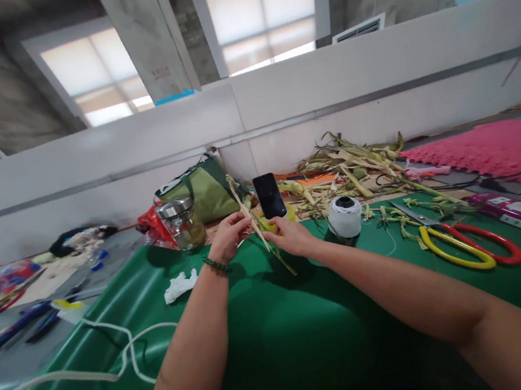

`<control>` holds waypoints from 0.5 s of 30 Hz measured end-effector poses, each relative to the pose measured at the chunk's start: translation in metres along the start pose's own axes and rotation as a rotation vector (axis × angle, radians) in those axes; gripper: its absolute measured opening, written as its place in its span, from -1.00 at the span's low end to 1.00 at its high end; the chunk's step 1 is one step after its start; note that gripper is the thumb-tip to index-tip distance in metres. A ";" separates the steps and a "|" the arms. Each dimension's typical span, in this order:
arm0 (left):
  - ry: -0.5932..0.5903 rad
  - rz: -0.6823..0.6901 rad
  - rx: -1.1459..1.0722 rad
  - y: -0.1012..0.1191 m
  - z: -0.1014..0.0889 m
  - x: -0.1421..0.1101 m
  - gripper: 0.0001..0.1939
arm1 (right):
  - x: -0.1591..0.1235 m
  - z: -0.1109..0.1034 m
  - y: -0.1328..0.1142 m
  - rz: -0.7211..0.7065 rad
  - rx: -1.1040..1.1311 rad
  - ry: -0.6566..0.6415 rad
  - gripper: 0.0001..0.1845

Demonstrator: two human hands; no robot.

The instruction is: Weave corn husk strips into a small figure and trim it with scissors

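Observation:
Over the green table cover, my left hand and my right hand are close together, fingers closed on a thin dried plant stalk. The stalk slants from a pale, frayed top at upper left to a greener tip at lower right. My left fingers pinch it about midway and my right fingers grip just below; their exact contact is partly hidden. Right behind the hands a black phone leans upright on something yellow. A spool of white thread stands to the right of my right hand.
Scissors with red and yellow handles lie at right, near a purple object. Dried plant pieces are heaped behind. A glass jar, a green bag, crumpled tissue and a white cord are at left.

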State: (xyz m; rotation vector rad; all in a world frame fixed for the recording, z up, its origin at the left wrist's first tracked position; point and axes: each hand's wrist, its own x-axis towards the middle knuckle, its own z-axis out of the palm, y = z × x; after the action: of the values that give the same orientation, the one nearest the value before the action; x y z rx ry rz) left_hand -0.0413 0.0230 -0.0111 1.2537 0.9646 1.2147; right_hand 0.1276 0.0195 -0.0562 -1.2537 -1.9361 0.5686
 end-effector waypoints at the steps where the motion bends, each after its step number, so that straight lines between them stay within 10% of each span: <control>1: -0.014 -0.005 0.024 -0.001 0.001 0.000 -0.68 | -0.001 -0.002 -0.002 -0.026 0.006 0.058 -0.67; 15: -0.090 0.017 0.023 -0.004 0.013 -0.005 -0.67 | -0.001 -0.004 -0.007 -0.075 0.670 -0.175 -0.61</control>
State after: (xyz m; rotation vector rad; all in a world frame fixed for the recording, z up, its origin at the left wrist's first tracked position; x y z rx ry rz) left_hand -0.0285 0.0161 -0.0145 1.3259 0.9059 1.1528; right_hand 0.1272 0.0161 -0.0493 -0.7162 -1.6964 1.1967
